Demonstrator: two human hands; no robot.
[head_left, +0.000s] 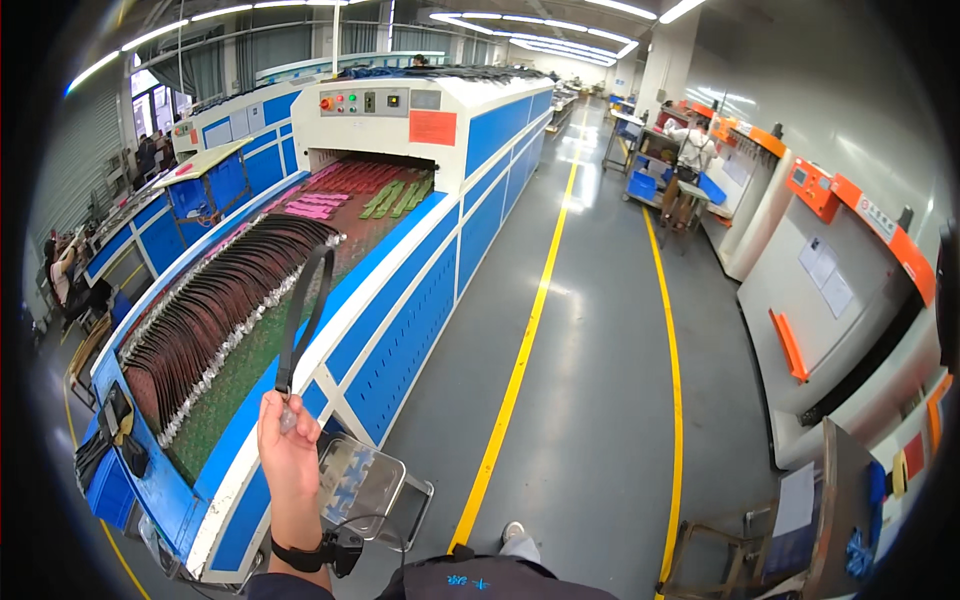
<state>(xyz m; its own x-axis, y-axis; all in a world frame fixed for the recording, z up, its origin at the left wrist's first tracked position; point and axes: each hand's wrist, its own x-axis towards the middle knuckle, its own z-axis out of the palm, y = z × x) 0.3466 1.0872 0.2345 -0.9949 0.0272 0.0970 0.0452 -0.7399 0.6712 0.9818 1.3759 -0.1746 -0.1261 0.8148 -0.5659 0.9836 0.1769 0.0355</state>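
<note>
My left hand [288,445] is raised beside the near right edge of a conveyor machine, its fingers closed on the lower end of a black strap [292,330]. The strap rises from my fingers and bends over in a narrow loop at the top. A small pale, clear-looking piece [288,418] shows between my fingers. On the belt [235,425] lies a long row of similar black straps [215,310], side by side, with shiny, clear-looking wrapped ends. A dark band with a small device [340,553] is on my left wrist. My right hand is out of view.
Pink strips [318,204] and green strips [395,198] lie near the opening of the white and blue machine [385,140]. A metal stool [365,480] stands below my hand. Yellow lines [535,330] mark the aisle. Grey-and-orange machines [830,290] and a person [692,150] are at right.
</note>
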